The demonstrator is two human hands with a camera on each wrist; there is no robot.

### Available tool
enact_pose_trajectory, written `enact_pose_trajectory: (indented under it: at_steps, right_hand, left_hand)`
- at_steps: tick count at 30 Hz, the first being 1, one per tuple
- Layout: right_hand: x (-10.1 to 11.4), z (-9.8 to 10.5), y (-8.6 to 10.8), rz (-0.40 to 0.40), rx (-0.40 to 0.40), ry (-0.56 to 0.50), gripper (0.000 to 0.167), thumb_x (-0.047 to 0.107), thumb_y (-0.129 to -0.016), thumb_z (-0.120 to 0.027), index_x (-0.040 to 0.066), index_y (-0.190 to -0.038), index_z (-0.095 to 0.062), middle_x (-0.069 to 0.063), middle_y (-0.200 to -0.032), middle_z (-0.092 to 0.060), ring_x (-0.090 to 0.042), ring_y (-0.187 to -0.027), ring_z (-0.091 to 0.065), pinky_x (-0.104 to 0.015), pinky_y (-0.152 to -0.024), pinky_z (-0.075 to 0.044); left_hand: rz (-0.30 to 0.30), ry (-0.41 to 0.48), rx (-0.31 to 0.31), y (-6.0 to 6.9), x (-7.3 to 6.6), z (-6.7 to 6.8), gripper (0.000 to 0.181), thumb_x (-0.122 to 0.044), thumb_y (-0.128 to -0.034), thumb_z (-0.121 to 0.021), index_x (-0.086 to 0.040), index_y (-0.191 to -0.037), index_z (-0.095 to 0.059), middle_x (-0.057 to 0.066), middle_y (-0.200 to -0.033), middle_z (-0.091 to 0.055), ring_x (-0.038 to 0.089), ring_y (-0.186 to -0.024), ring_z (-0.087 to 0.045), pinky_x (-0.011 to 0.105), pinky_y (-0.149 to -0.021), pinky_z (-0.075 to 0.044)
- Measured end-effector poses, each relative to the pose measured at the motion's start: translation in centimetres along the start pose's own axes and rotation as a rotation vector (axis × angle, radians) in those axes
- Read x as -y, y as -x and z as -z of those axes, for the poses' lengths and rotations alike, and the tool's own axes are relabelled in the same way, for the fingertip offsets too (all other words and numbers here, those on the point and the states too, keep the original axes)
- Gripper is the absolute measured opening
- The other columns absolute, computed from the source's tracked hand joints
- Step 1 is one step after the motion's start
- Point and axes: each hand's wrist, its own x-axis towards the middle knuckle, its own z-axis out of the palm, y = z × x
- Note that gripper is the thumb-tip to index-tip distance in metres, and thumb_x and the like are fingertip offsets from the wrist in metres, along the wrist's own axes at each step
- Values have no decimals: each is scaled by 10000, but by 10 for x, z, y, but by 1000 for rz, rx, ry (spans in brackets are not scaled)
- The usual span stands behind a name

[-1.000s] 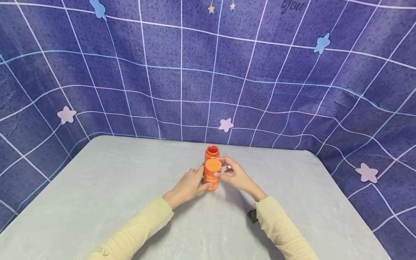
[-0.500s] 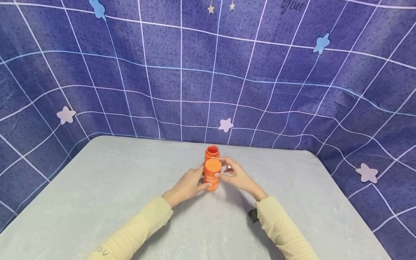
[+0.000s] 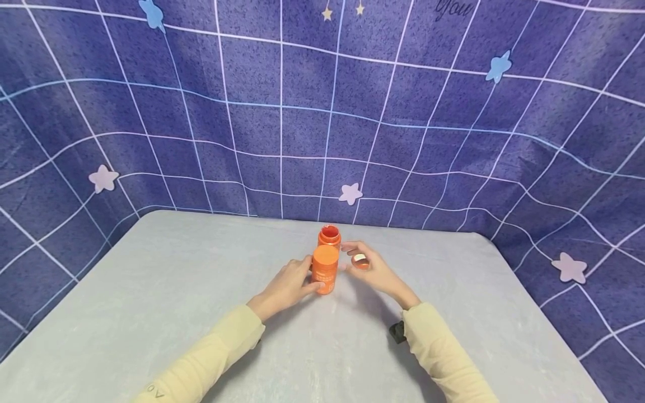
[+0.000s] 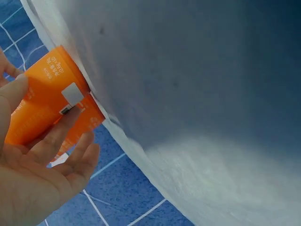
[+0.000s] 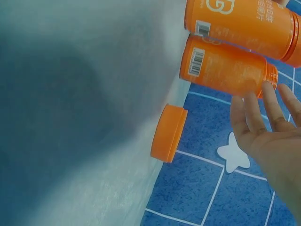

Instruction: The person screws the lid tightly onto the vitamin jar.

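My left hand (image 3: 288, 284) holds an orange capped bottle (image 3: 325, 271) upright on the table, thumb in front and fingers at its side. In the left wrist view, the thumb and index finger of the left hand (image 4: 40, 181) press on the labelled bottle (image 4: 44, 96). Directly behind it stands an orange bottle without a cap (image 3: 330, 234), its threaded neck and mouth bare. My right hand (image 3: 379, 275) hovers just right of both bottles, holding nothing. Its fingers are spread and relaxed in the right wrist view. A loose orange cap (image 5: 169, 134) lies on the table close to that hand.
A pale grey cloth covers the table (image 3: 201, 252). Behind and at both sides hangs a blue curtain (image 3: 282, 129) with grid lines and stars. A small dark object (image 3: 397, 332) shows at the right sleeve's cuff.
My right hand has let go of the capped bottle's top and moved slightly right. The left hand and that bottle have shifted a little left. The uncapped bottle stands where it was.
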Motion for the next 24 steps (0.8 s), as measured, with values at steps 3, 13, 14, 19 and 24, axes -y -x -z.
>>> enact_pose_trajectory:
  at_steps: [3,13,14,19,24]
  right_hand:
    - [-4,2,0,-4,-20,-9,427,-58,-813,-590,-102,-1217,-459,-262,-1169,-529,-340,-998,-526,-416,-868,-471]
    - [-11,12,-1,-76,-95,-13,402,-27,-833,-585,-88,-1215,-473,-273,-1149,-542,-355,-981,-548,-407,-847,-465]
    - [-15,12,-1,-69,-108,-4,396,-19,-835,-588,-82,-1210,-480,-264,-1151,-546,-383,-1001,-539,-423,-850,-461]
    - [-27,15,-4,-58,-149,46,388,-14,-829,-597,-94,-1192,-484,-263,-1200,-524,-435,-1101,-481,-536,-891,-414]
    - [-47,19,-7,-93,-191,103,403,29,-824,-620,-66,-1196,-495,-242,-1213,-526,-406,-1111,-482,-546,-888,-403]
  left_hand:
    - [21,-9,-2,1,2,2,518,-322,-800,-688,-59,-1200,-490,109,-1077,-637,276,-988,-589,414,-872,-458]
    - [55,-22,-37,4,18,11,508,-319,-801,-689,-42,-1180,-496,137,-1073,-639,290,-992,-605,416,-875,-468]
    - [60,-20,-40,5,19,12,510,-315,-800,-690,-38,-1182,-495,142,-1079,-638,293,-996,-606,418,-878,-468]
    - [83,-32,-50,7,28,20,523,-321,-808,-679,-11,-1183,-487,159,-1093,-631,312,-1005,-601,431,-886,-463]
    - [103,-60,-74,10,39,28,509,-332,-811,-674,-6,-1155,-488,157,-1063,-635,330,-978,-598,455,-859,-462]
